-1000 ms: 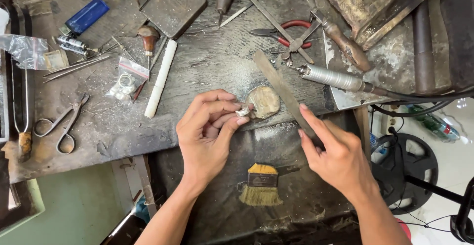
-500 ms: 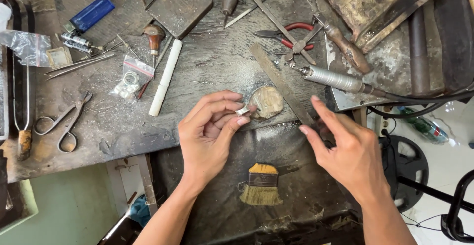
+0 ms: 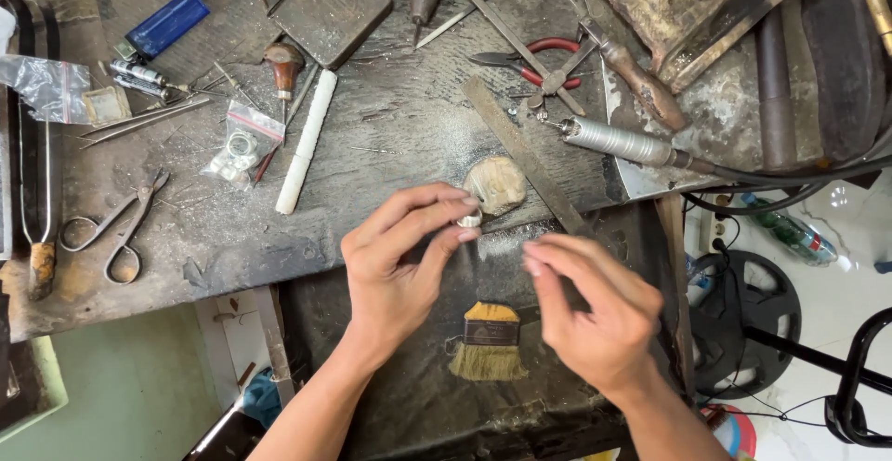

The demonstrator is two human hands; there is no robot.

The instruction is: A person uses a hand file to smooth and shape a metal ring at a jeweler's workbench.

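Observation:
My left hand (image 3: 401, 266) pinches a small silver ring (image 3: 469, 219) between thumb and fingertips, just in front of a worn wooden bench peg (image 3: 495, 184) at the workbench edge. My right hand (image 3: 595, 308) hovers to the right and slightly below, fingers loosely curled toward the ring, holding nothing that I can see. A flat metal file (image 3: 522, 152) lies diagonally on the bench beside the peg. A small bristle brush (image 3: 488, 342) rests on the dark leather catch-apron (image 3: 418, 396) below both hands.
The dusty workbench (image 3: 390, 126) carries a white rod (image 3: 306, 141), scissors (image 3: 121, 229), a plastic bag with rings (image 3: 237, 150), a blue lighter (image 3: 167, 22), red-handled pliers (image 3: 534, 61), a silver rotary handpiece (image 3: 623, 142) and a dark metal block (image 3: 334, 6).
My right hand has drawn left toward the ring and curled its fingers. The left hand keeps the ring at the peg.

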